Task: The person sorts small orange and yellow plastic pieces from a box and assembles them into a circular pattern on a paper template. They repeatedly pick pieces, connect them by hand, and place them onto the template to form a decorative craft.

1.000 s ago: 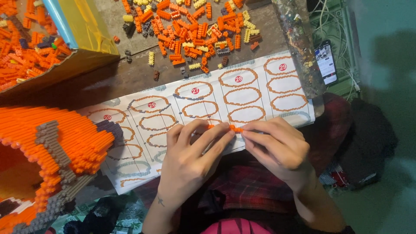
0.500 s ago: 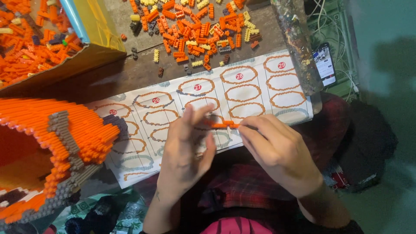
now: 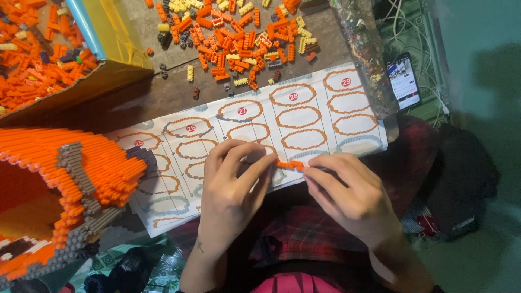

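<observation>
Nearest me, my left hand (image 3: 230, 187) and right hand (image 3: 350, 192) pinch a short strip of orange bricks (image 3: 289, 164) between fingertips, at 12 o'clock from my lap. It looks light, stiff and prone to snapping at its joints; I would grip both ends. Beyond lies the instruction sheet (image 3: 325, 116); loose bricks (image 3: 239, 32) cover the desk (image 3: 163, 95) farther out; the orange model (image 3: 59, 179) sits at 9 o'clock.
</observation>
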